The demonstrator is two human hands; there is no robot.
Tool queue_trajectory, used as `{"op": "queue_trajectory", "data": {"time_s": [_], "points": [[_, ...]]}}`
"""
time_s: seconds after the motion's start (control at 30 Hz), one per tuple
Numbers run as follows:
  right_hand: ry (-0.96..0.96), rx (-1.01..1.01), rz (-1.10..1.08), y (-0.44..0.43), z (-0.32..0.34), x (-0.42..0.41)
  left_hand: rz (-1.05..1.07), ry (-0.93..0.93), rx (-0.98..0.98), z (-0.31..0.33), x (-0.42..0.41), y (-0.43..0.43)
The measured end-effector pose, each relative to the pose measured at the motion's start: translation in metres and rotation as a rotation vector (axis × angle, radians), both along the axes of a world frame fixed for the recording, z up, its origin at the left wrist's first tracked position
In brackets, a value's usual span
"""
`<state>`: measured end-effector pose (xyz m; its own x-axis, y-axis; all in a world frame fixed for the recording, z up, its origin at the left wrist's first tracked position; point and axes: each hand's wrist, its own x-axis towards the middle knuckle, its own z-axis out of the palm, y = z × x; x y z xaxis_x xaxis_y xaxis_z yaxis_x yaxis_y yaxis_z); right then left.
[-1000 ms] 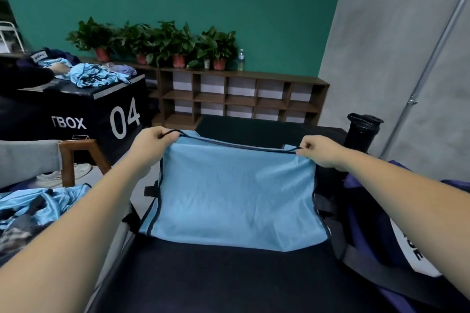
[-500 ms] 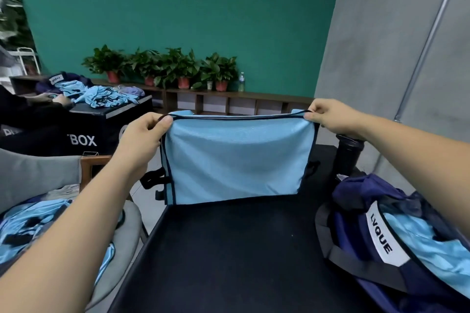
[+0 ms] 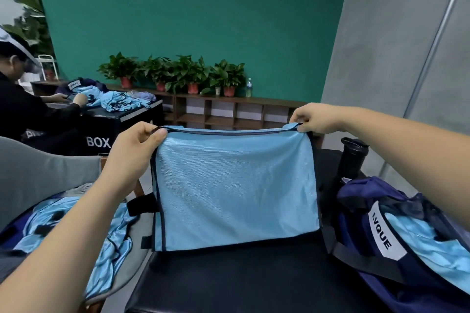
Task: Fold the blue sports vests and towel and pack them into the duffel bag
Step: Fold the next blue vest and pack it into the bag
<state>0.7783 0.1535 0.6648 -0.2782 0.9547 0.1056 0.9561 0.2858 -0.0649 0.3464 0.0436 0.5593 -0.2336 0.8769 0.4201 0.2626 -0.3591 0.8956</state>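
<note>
Above the black bench (image 3: pixel 241 277), a folded blue cloth (image 3: pixel 234 190) hangs like a small curtain, held up by its two top corners. From where I stand I cannot tell whether it is one of the vests or the towel; it has dark binding along the top and left edges and black tabs sticking out on its left side. The left hand (image 3: pixel 132 152) pinches the top left corner, thumb pressed against curled fingers with the binding between them. The right hand (image 3: pixel 318 118) pinches the top right corner in the same way.

It looks light and limp: it drapes flat under its own weight and would sag or slide out of its fold if one corner were let go. The bound corners are the sensible places to hold, since the trim gives the fingers something firmer than the thin weave.

Its long axis runs side to side across the bench, the top edge nearly level and slightly higher at the right. The face is turned towards the person and the bottom edge sits at, or just above, the bench top.

On the bench's right end lies the navy duffel bag (image 3: pixel 356 193), open, with blue fabric already inside. Off the bench's left edge, loose shiny vests (image 3: pixel 76 221) are heaped on a chair.
</note>
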Motion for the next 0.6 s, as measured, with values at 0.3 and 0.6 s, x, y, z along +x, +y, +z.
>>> {"op": "queue_trajectory", "data": {"time_s": [0.3, 0.6], "points": [[0.167, 0.227, -0.013, 0.043, -0.011, -0.071, 0.168, 0.049, 0.160, 0.012, -0.018, -0.033], [0.537, 0.200, -0.268, 0.061, -0.085, -0.038, -0.197, 0.380, 0.151, -0.022, 0.041, -0.041]]}}
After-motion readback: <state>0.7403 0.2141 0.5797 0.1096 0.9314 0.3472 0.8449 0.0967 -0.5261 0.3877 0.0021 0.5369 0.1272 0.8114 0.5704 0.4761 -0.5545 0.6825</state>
